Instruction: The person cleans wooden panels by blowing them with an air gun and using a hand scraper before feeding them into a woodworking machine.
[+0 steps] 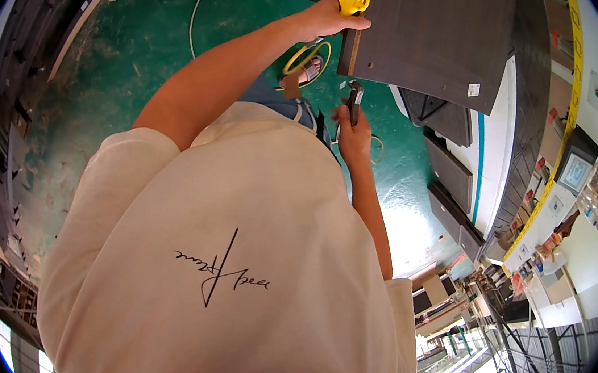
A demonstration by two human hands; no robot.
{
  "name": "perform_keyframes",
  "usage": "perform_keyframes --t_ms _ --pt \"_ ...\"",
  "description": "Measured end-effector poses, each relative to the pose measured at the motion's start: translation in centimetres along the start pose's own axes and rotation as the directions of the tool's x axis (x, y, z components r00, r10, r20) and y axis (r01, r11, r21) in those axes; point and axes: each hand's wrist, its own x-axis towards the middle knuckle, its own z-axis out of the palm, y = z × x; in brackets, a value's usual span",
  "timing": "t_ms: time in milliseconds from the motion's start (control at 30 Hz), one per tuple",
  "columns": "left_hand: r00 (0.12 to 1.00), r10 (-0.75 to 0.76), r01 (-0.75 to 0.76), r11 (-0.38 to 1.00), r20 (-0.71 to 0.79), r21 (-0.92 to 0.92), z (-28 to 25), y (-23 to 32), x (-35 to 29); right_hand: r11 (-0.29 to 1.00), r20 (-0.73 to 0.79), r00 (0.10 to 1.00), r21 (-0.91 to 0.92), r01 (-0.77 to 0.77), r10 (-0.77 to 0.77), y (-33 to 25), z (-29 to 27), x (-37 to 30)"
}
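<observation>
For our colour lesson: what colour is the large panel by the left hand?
Dark greyish brown; the panel shows best in the head view.

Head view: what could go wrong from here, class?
The yellow hose loops by the sandalled foot and might cause a trip. Its toes are bare; the dark tool in the right hand could hurt them if dropped. The left hand, holding a likely yellow tape measure, is at the edge of the dark brown panel and might scrape.
</observation>
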Motion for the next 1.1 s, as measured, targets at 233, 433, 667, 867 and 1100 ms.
perform_keyframes --t_ms 233,433,667,867,1100 --pt "1.000 -0.029 0.028 1.000 -0.008 -0.010 0.2 0.3 -0.4 0.993 0.105 0.992 -0.090 0.077 -0.068 -1.1 -0.9 1.3" --pt "1.000 -0.010 0.010 1.000 0.014 0.003 0.2 0.0 -0.2 0.986 0.026 0.999 -0.165 -0.024 0.029 -1.1 0.1 2.0" --pt "0.999 0.038 -0.037 0.995 -0.005 0.094 -0.5 1.5 -0.8 0.996 0.024 0.996 -0.024 -0.082 0.082 0.6 0.7 0.3" --pt "0.998 -0.065 0.064 0.997 0.021 0.042 1.0 1.1 -3.1 0.656 0.066 0.968 0.724 -0.213 0.242 2.9 -1.5 -1.1" --pt "0.919 -0.125 0.093 0.990 0.374 0.104 2.9 -0.1 -11.5 0.294 -0.025 0.843 0.942 -0.160 0.538 10.9 -4.2 -9.9"
